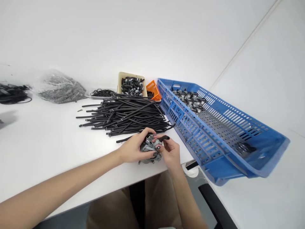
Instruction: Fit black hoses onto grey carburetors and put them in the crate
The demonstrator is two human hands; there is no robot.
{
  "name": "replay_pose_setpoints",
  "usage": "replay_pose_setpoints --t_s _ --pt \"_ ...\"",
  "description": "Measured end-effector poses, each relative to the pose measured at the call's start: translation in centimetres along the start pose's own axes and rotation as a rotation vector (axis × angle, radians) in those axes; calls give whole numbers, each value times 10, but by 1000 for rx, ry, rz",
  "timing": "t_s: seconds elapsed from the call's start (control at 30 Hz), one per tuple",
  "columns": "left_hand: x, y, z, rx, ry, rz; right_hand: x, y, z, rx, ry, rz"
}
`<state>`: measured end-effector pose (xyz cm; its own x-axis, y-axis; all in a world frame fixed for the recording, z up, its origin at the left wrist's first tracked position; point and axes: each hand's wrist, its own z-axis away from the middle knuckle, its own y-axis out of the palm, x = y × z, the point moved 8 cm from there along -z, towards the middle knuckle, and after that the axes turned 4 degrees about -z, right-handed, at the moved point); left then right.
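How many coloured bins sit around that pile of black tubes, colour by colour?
Blue crate: 1
Orange basket: 1
Beige tray: 1
Total: 3

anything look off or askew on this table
The blue crate sits crooked and tilted, its near corner hanging past the white table edge. The black tubes lie in a loose heap. Left hand and right hand hold a grey part; nothing odd there.
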<state>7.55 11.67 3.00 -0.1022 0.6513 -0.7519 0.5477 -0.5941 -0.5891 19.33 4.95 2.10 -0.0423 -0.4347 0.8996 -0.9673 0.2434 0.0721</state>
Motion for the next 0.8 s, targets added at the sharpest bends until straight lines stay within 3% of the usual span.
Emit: replay_pose_setpoints --t_s 0.1,0.23,0.33,0.4,0.5,0.53,0.67,0.8 --pt "2 0 2 1 0 170 9 4 -1 -8 -27 0" --pt "-2 11 10 26 26 731 39 26 -17 183 -51 -25" --pt "8 22 19 -23 -115 1019 57 42 -37 382 -52 87" --pt "13 29 22 -23 -215 1126 60 34 -53 376 -111 237" --pt "17 29 22 -41 -301 1207 43 -5 -73 173 -164 566" --pt "17 28 21 -57 -319 1217 32 -15 -75 159 -159 707" --pt "16 25 19 -91 -342 1206 -9 -29 -66 304 -120 967" --pt "19 29 21 -46 -313 1183 -15 -24 -55 344 -122 989"
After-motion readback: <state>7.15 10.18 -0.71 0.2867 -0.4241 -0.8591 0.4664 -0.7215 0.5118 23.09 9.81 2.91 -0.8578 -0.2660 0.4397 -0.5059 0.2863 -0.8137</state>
